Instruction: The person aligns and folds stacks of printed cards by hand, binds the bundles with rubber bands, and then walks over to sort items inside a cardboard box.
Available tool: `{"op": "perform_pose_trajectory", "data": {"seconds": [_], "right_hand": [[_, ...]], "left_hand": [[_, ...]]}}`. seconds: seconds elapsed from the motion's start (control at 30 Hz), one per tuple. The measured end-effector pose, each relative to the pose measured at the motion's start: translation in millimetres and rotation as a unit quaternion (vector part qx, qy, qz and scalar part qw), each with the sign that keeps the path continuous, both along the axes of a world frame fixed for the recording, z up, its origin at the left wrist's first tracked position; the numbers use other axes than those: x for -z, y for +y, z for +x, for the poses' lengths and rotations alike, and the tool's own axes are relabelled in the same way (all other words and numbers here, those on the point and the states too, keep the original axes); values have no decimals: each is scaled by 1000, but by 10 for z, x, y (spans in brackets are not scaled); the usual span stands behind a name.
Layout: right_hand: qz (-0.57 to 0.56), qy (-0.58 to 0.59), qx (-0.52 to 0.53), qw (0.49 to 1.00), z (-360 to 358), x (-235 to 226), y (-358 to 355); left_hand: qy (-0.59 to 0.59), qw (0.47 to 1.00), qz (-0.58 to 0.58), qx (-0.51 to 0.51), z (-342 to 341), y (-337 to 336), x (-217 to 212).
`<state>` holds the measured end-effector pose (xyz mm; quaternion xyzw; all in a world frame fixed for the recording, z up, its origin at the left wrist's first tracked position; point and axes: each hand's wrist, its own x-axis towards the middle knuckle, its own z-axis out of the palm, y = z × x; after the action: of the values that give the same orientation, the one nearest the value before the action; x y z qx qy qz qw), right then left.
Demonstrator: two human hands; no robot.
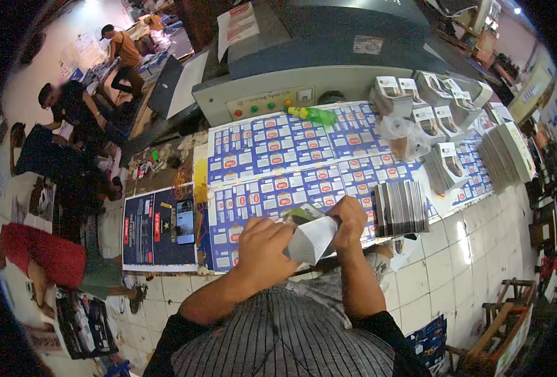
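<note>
A thick stack of small white paper sheets (313, 240) is between my hands, just above the near edge of the table. Its edges are bent and fanned toward me, and a green and dark printed face shows at its far side. My left hand (263, 248) grips the stack's left end with the fingers curled round it. At the right end, my right hand (349, 220) is closed on the sheets, fingers bent inward. To the right of that hand, a row of printed paper stacks (401, 208) stands on edge, packed side by side.
Blue printed sheets (272, 157) cover the table. A green bottle (316, 116) lies by the grey machine (259, 94) with coloured buttons. Bundled card stacks (445, 166) and a clear plastic bag (405, 137) are at right. A phone (185, 221) lies left. Several people are at left.
</note>
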<state>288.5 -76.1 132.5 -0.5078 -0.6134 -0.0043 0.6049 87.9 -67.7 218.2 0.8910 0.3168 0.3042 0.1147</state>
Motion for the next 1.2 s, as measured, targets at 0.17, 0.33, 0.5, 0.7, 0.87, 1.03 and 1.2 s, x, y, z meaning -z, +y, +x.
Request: {"op": "perform_pose_trajectory", "data": {"seconds": [0.17,0.33,0.5,0.7,0.87,1.03,1.2], "right_hand": [[83,-48,11,995,94,-109,74],[-17,-42,11,999,340,228,38],[-127,53,3,990,220,237,121],[-304,525,-390,693,220,512,126],[-166,659,-391,621,-531,632,84],[-248,595,-198,739,-886,130,135],[-245,464,75,848,-755,530,359]], "left_hand": [[-19,1000,3,6,-61,28,-51],[19,997,-71,-29,-155,75,-78],[-48,955,-283,-70,-251,161,124],[-474,631,-614,-24,-430,431,736],[-590,435,-680,23,-342,508,1056],[-575,526,-623,-60,-311,646,1134],[-542,519,-656,-76,-129,632,1326]]}}
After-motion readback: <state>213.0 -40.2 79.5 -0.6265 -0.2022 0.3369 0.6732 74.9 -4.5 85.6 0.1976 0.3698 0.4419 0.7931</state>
